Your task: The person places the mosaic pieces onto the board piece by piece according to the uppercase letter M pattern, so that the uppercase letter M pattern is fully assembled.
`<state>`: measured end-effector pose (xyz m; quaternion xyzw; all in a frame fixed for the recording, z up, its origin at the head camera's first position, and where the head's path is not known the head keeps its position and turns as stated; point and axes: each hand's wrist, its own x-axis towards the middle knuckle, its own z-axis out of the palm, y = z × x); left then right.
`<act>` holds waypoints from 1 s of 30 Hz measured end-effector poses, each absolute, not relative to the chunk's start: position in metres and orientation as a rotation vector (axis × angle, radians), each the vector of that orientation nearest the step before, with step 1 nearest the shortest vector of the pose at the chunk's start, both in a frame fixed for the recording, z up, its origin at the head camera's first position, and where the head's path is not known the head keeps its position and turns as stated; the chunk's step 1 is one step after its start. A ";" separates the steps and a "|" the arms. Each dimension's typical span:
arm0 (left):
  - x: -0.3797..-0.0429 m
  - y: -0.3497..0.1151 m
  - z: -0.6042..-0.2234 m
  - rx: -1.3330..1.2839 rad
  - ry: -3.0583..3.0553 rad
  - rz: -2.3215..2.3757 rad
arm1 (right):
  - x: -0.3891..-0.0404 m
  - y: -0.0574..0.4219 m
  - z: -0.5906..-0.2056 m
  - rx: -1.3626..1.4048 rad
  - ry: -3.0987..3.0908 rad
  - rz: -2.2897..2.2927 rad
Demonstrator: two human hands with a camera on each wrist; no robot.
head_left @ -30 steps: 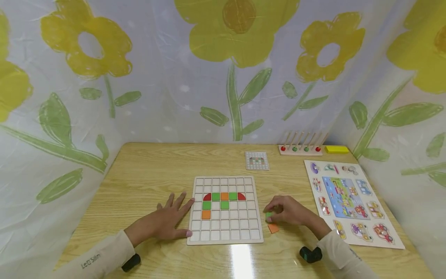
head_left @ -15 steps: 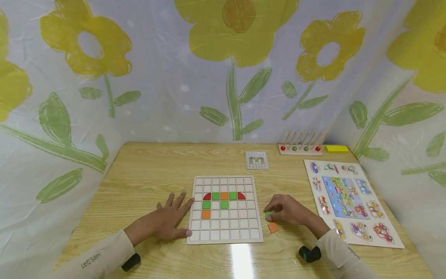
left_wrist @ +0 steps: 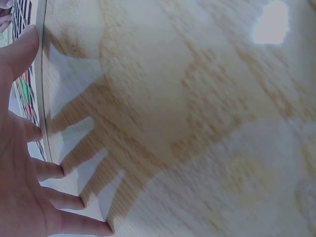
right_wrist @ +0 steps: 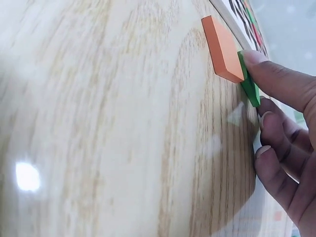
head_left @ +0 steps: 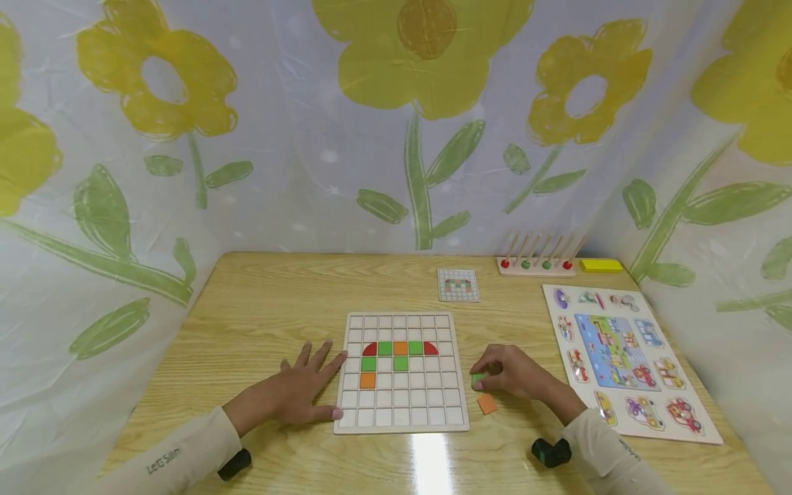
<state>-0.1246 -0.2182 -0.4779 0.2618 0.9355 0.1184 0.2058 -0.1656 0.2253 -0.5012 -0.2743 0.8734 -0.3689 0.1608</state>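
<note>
My left hand point(head_left: 301, 390) rests on the table with fingers spread, its thumb and index fingertips at the left edge of the white grid board point(head_left: 401, 417). Red, green and orange tiles form a pattern in the board's upper and middle cells. To the right of the board, my right hand point(head_left: 509, 372) pinches a green tile point(head_left: 477, 379) at the tabletop. In the right wrist view the thumb lies on this green tile point(right_wrist: 250, 85), and the index finger is mostly hidden. Close beside it, an orange square tile point(head_left: 487, 403) lies flat on the table.
A small pattern card point(head_left: 458, 285) lies behind the board. At the back right stand a pegged bead rack point(head_left: 536, 269) and a yellow block point(head_left: 601, 265). A picture puzzle board point(head_left: 631, 368) occupies the table's right side. Flowered curtains surround the table.
Both hands stay almost where they were. Slightly more of the orange tile shows below the right thumb, and the head view has shifted a little.
</note>
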 end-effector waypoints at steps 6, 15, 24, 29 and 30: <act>-0.125 -0.218 -0.477 0.728 2.602 0.317 | -0.164 0.224 -0.502 -0.799 2.504 -1.058; -0.126 -0.218 -0.479 0.722 2.611 0.295 | -0.164 0.221 -0.501 -0.800 2.457 -1.074; -0.126 -0.219 -0.480 0.719 2.615 0.286 | -0.164 0.217 -0.499 -0.783 2.429 -1.084; -0.127 -0.219 -0.481 0.724 2.617 0.277 | -0.163 0.216 -0.498 -0.777 2.455 -1.081; -0.127 -0.219 -0.481 0.724 2.617 0.274 | -0.163 0.216 -0.497 -0.776 2.461 -1.083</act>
